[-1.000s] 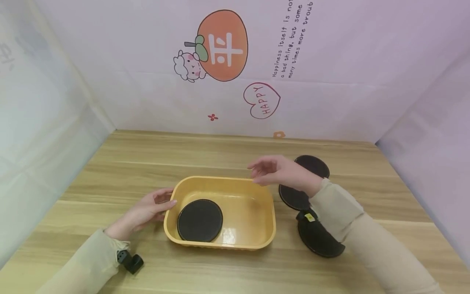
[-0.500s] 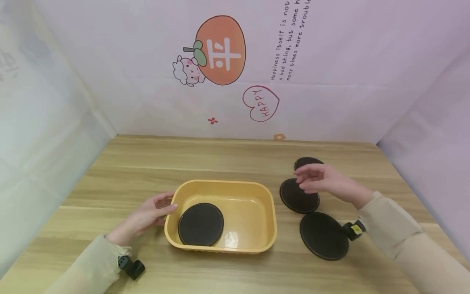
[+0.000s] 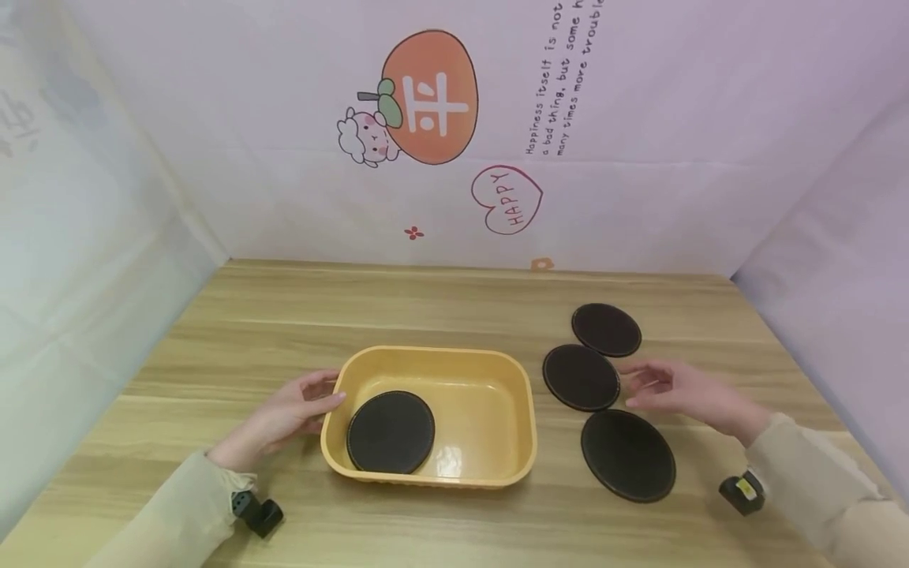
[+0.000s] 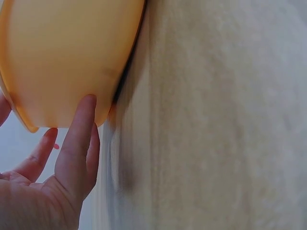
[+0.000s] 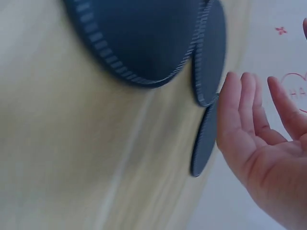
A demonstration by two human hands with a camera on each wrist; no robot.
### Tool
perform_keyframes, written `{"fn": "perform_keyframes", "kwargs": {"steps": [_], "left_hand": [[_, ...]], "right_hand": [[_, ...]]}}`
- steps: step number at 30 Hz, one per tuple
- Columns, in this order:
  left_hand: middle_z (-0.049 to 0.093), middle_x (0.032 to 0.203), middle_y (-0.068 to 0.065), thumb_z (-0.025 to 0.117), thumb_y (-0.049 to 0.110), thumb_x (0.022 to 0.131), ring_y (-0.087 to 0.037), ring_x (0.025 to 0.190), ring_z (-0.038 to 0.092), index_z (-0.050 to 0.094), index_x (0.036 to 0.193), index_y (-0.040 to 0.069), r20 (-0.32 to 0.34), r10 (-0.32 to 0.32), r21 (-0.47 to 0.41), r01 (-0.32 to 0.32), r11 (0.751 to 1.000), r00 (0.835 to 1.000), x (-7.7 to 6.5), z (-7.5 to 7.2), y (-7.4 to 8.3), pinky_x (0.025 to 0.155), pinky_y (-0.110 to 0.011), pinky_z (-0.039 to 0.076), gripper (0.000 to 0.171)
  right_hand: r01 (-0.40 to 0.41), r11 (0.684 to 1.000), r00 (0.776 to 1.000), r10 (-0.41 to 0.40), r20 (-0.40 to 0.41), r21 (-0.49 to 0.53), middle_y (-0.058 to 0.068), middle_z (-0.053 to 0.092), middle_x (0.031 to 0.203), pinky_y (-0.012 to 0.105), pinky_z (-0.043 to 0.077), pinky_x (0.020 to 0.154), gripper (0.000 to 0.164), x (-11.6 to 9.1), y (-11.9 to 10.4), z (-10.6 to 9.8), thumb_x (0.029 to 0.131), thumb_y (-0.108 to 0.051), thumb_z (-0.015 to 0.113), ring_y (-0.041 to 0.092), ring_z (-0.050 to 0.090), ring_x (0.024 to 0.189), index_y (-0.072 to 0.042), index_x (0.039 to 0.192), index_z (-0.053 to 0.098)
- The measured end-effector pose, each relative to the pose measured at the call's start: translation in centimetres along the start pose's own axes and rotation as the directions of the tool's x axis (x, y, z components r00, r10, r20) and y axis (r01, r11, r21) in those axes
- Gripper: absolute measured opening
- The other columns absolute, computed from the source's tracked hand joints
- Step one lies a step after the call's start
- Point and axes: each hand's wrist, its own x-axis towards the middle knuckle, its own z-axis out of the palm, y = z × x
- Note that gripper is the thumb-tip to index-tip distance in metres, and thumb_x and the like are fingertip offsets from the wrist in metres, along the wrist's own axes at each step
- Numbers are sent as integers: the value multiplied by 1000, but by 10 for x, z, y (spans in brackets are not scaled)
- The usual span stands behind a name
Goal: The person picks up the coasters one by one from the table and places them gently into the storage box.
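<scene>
My left hand (image 3: 294,412) is at the left end of a yellow plastic tub (image 3: 490,430), thumb over the rim and fingers against the outer wall. In the left wrist view the fingertips (image 4: 86,103) meet that wall. A round black coaster (image 3: 390,432) lies inside the tub at its left end. Three more black coasters with stitched edges lie on the table to the right: a back one (image 3: 607,330), a middle one (image 3: 581,378) and a front one (image 3: 628,455). Beside the middle one is my right hand (image 3: 692,394), holding nothing, fingers loosely bent.
The wood-grain table (image 3: 426,304) ends at a white printed cloth (image 3: 284,197) at the back. Cloth walls also stand at the left and right sides. A small black device (image 3: 257,514) sits at the left wrist and another device (image 3: 742,493) at the right wrist.
My right hand has moved from over the tub's back right corner, across the coasters, to their right side. The left hand stays at the tub.
</scene>
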Motion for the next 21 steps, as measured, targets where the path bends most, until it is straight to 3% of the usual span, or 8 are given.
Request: {"fn": "perform_keyframes", "kwargs": {"steps": [4,7,13,21], "left_hand": [[30,143,-35,59,17,94,-23,109,57,20,144,-10,6,3,-7,-3,1000,1000,-1,1,-1,82,-36,56,69],[29,143,-36,58,16,94,-24,109,57,19,144,-11,13,8,-9,-8,1000,1000,-1,2,-1,82,-36,56,69],[29,143,-36,57,16,94,-24,109,56,19,144,-11,12,7,-6,-7,1000,1000,-1,1,-1,83,-37,56,68],[30,143,-35,58,17,94,-23,108,57,18,145,-10,16,4,-17,-4,1000,1000,1,-1,-3,83,-35,56,70]], "right_hand": [[-14,991,999,8,-41,-133,18,60,115,22,52,77,59,-7,8,5,83,-24,73,26,60,101,4,129,49],[-2,990,999,-4,-45,-142,20,59,115,22,51,77,59,-12,13,9,82,-22,74,32,60,102,5,128,49],[-15,993,999,9,-47,-119,24,57,120,21,50,80,59,-15,21,17,81,-20,74,33,60,104,6,127,48],[-44,981,997,31,-71,-191,21,57,123,24,50,81,60,-15,20,28,78,-24,77,31,56,106,5,125,51]]}}
